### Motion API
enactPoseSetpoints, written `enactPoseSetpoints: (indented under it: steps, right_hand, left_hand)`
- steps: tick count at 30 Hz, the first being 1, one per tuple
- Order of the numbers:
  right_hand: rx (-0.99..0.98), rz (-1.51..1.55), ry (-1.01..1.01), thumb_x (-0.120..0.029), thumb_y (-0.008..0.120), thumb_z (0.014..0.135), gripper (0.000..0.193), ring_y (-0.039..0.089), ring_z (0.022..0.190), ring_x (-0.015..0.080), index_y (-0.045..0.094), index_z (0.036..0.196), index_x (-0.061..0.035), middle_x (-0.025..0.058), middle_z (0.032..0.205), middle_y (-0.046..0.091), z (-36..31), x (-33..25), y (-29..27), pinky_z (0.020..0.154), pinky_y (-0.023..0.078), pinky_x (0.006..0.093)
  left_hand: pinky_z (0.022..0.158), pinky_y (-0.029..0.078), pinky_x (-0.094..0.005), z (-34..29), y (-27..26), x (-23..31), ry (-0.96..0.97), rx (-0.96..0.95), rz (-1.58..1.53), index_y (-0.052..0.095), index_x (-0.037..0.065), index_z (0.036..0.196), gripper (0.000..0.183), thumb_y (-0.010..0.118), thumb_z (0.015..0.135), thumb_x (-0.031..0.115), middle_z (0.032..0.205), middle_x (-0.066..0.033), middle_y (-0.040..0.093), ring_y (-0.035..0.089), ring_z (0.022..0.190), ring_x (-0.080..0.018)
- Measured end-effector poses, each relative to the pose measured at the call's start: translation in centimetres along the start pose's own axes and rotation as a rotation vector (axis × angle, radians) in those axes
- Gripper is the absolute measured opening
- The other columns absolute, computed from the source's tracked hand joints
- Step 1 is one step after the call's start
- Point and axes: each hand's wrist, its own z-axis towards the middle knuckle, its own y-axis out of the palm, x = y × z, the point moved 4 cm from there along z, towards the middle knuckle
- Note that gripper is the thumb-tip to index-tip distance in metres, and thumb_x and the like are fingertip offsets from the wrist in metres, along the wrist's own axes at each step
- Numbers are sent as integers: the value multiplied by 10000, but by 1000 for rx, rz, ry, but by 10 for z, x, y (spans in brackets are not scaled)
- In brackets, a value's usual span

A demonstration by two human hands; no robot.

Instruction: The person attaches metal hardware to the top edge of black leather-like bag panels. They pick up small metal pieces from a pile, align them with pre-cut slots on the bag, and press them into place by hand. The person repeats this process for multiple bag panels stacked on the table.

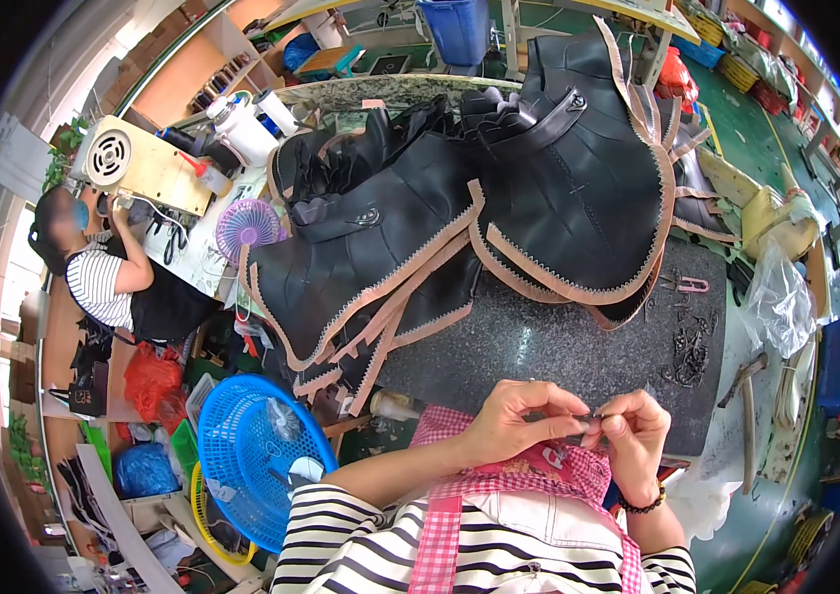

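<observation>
My left hand [519, 424] and my right hand [640, 436] meet over the near edge of a dark speckled work slab [529, 346]. Both pinch a small dark piece [593, 420] between thumb and fingers; most of it is covered, and its kind cannot be made out. Beyond my hands lie stacked black leather boot uppers [578, 188] with tan zigzag-cut edges, and another black upper [370, 243] overlaps them at the left. Small strap fittings show on the uppers. A heap of small dark metal bits [692, 351] rests on the slab, right of my hands.
A hammer [745, 381] and a clear plastic bag [779, 302] lie at the right. Blue basket [242, 465] stands at lower left. A purple fan [247, 226] and white bottle [240, 129] are at the table's left. Another person [108, 267] sits at a sewing machine [148, 163].
</observation>
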Motion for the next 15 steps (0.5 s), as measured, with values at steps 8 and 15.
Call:
enactPoseSetpoints:
  steps: [8,15]
  right_hand:
    - [-70,470,166,-135,648,923,172,635,590,208,558,914,12,150,747,652,1,18,24,577,542,303]
    - [-153,713,397,-74,572,956,83,622,608,199,564,971,6,108,756,633,6,22,38,642,530,314]
  left_hand:
    - [657,512,-254,-5,-12,-4,6,-21,-169,730,7,851,107,769,752,9,847,-100,690,661,749,-159]
    - [652,537,-260,-6,-12,-19,-52,-8,-552,690,-30,846,20,679,835,-43,861,-102,645,635,721,-147]
